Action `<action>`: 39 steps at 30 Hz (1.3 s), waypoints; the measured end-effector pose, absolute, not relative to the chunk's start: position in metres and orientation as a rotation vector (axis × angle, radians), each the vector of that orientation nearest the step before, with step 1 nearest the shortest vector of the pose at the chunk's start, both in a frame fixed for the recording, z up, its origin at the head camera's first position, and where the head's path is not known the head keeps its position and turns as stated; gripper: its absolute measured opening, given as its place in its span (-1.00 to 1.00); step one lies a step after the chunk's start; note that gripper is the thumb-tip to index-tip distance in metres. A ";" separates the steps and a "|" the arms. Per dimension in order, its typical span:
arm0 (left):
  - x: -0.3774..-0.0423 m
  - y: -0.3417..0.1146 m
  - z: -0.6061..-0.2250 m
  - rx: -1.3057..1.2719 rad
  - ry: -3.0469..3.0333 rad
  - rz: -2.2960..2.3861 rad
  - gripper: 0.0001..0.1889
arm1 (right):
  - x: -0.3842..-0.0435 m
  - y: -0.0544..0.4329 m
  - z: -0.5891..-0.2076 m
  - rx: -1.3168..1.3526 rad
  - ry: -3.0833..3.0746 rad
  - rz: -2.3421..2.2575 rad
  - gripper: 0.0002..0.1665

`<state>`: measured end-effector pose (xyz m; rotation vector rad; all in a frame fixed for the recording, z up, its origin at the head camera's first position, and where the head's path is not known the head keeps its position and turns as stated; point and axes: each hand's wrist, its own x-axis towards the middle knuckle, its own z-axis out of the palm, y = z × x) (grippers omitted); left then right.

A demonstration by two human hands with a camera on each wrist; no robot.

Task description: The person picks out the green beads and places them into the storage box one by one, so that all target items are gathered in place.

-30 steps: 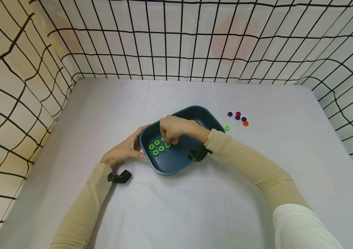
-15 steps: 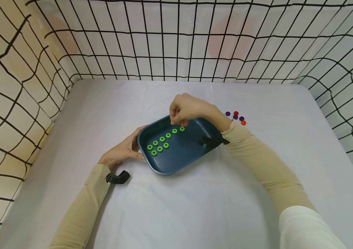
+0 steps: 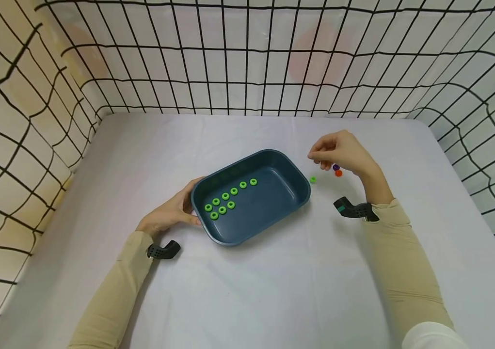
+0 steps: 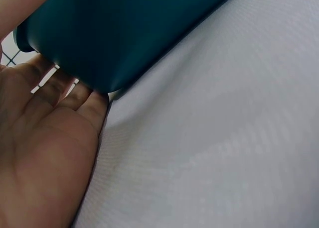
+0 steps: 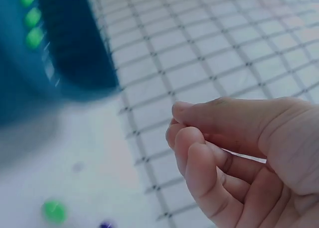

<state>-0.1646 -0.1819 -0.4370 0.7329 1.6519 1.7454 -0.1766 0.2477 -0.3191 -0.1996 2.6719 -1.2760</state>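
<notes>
A dark blue rectangular tray [image 3: 269,208] lies at an angle on the white-covered table. Its left end is held by my left hand [image 3: 169,212], thumb on the near side and fingers along the outer wall [image 4: 94,49]. Small green rings [image 3: 234,191] lie in two rows inside it. To the right of the tray, my right hand [image 3: 344,151] hovers over loose rings, thumb and fingertips together. Nothing shows between those fingertips [image 5: 182,111]. Beneath it I see a green ring [image 3: 313,180], a purple ring [image 3: 336,167] and an orange ring [image 3: 338,173]; the hand hides others.
Black wire mesh [image 3: 247,68] walls off the table's back and both sides. A white cloth [image 3: 238,295] covers the surface. Each wrist wears a black camera mount, such as the left wrist mount [image 3: 164,250].
My right hand has risen out of the tray and moved right, over the loose rings. The green rings it covered are now visible. My left hand stays on the tray.
</notes>
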 end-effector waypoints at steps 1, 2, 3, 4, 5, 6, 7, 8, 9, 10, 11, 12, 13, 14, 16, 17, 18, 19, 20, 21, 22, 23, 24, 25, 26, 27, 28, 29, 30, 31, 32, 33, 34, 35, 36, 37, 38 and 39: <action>-0.164 -0.183 -0.437 0.730 1.658 1.743 0.16 | -0.176 0.252 -0.325 -0.174 2.668 -1.267 -0.70; -0.164 -0.183 -0.437 0.726 1.663 1.741 0.16 | -0.176 0.256 -0.330 -0.157 2.665 -1.256 -0.69; -0.164 -0.184 -0.437 0.722 1.665 1.743 0.16 | -0.175 0.260 -0.336 -0.144 2.665 -1.242 -0.68; -0.164 -0.184 -0.437 0.716 1.664 1.745 0.16 | -0.176 0.263 -0.342 -0.133 2.668 -1.225 -0.68; -0.163 -0.184 -0.437 0.714 1.665 1.748 0.16 | -0.176 0.265 -0.347 -0.128 2.674 -1.207 -0.69; -0.163 -0.184 -0.437 0.711 1.663 1.750 0.16 | -0.176 0.267 -0.352 -0.119 2.680 -1.195 -0.70; -0.163 -0.184 -0.437 0.708 1.662 1.750 0.16 | -0.176 0.269 -0.356 -0.111 2.685 -1.182 -0.70; -0.163 -0.184 -0.437 0.707 1.660 1.751 0.16 | -0.176 0.271 -0.360 -0.104 2.693 -1.170 -0.71; -0.162 -0.184 -0.437 0.705 1.658 1.752 0.16 | -0.175 0.273 -0.363 -0.095 2.697 -1.162 -0.72; -0.162 -0.183 -0.437 0.704 1.657 1.752 0.16 | -0.175 0.274 -0.366 -0.086 2.698 -1.157 -0.73; -0.162 -0.183 -0.437 0.704 1.658 1.752 0.16 | -0.175 0.276 -0.369 -0.085 2.698 -1.152 -0.72; -0.162 -0.183 -0.437 0.700 1.658 1.752 0.17 | -0.175 0.277 -0.371 -0.079 2.698 -1.150 -0.73; -0.162 -0.183 -0.437 0.701 1.658 1.752 0.17 | -0.175 0.278 -0.372 -0.081 2.697 -1.144 -0.72; -0.162 -0.183 -0.437 0.701 1.659 1.753 0.17 | -0.175 0.279 -0.374 -0.081 2.696 -1.140 -0.72; -0.163 -0.183 -0.436 0.701 1.659 1.754 0.17 | -0.174 0.281 -0.376 -0.084 2.689 -1.136 -0.71; -0.163 -0.182 -0.436 0.700 1.659 1.755 0.17 | -0.174 0.282 -0.377 -0.087 2.686 -1.132 -0.71; -0.163 -0.182 -0.436 0.700 1.659 1.755 0.17 | -0.174 0.282 -0.377 -0.084 2.683 -1.129 -0.71; -0.163 -0.182 -0.436 0.700 1.659 1.755 0.17 | -0.174 0.283 -0.378 -0.087 2.680 -1.122 -0.70; -0.163 -0.182 -0.436 0.697 1.658 1.755 0.17 | -0.174 0.284 -0.378 -0.087 2.677 -1.117 -0.70; -0.163 -0.182 -0.436 0.696 1.657 1.755 0.17 | -0.174 0.284 -0.379 -0.091 2.679 -1.104 -0.70; -0.163 -0.182 -0.436 0.694 1.656 1.756 0.18 | -0.175 0.285 -0.379 -0.099 2.678 -1.092 -0.68; -0.163 -0.181 -0.436 0.692 1.655 1.756 0.18 | -0.175 0.286 -0.380 -0.108 2.675 -1.080 -0.67; -0.163 -0.181 -0.436 0.693 1.652 1.757 0.18 | -0.176 0.287 -0.382 -0.121 2.674 -1.073 -0.67; -0.163 -0.181 -0.437 0.694 1.648 1.759 0.18 | -0.176 0.288 -0.384 -0.131 2.670 -1.077 -0.67; -0.163 -0.181 -0.437 0.699 1.645 1.759 0.18 | -0.176 0.289 -0.386 -0.151 2.668 -1.072 -0.67; -0.163 -0.181 -0.437 0.703 1.643 1.759 0.17 | -0.177 0.290 -0.389 -0.160 2.663 -1.079 -0.68; -0.162 -0.181 -0.437 0.706 1.640 1.759 0.17 | -0.177 0.290 -0.391 -0.175 2.657 -1.086 -0.68; -0.162 -0.181 -0.437 0.709 1.638 1.759 0.17 | -0.178 0.290 -0.393 -0.184 2.654 -1.097 -0.70; -0.163 -0.181 -0.437 0.712 1.636 1.760 0.17 | -0.178 0.290 -0.395 -0.200 2.652 -1.107 -0.71; -0.163 -0.181 -0.438 0.713 1.638 1.757 0.17 | -0.178 0.289 -0.396 -0.208 2.650 -1.114 -0.71; -0.163 -0.181 -0.437 0.714 1.637 1.757 0.17 | -0.178 0.289 -0.396 -0.219 2.653 -1.111 -0.71; -0.163 -0.181 -0.437 0.712 1.637 1.758 0.17 | -0.178 0.288 -0.396 -0.215 2.652 -1.119 -0.71; -0.163 -0.181 -0.437 0.712 1.636 1.758 0.17 | -0.178 0.287 -0.396 -0.221 2.653 -1.117 -0.71; -0.163 -0.181 -0.437 0.713 1.634 1.760 0.17 | -0.178 0.287 -0.395 -0.218 2.651 -1.120 -0.71; -0.164 -0.181 -0.436 0.714 1.633 1.760 0.17 | -0.178 0.286 -0.395 -0.222 2.649 -1.119 -0.71; -0.164 -0.181 -0.436 0.717 1.632 1.760 0.17 | -0.178 0.286 -0.395 -0.215 2.647 -1.122 -0.71; -0.164 -0.181 -0.435 0.717 1.631 1.762 0.18 | -0.178 0.285 -0.395 -0.213 2.645 -1.121 -0.71; -0.164 -0.181 -0.435 0.715 1.632 1.762 0.18 | -0.178 0.285 -0.394 -0.203 2.641 -1.129 -0.71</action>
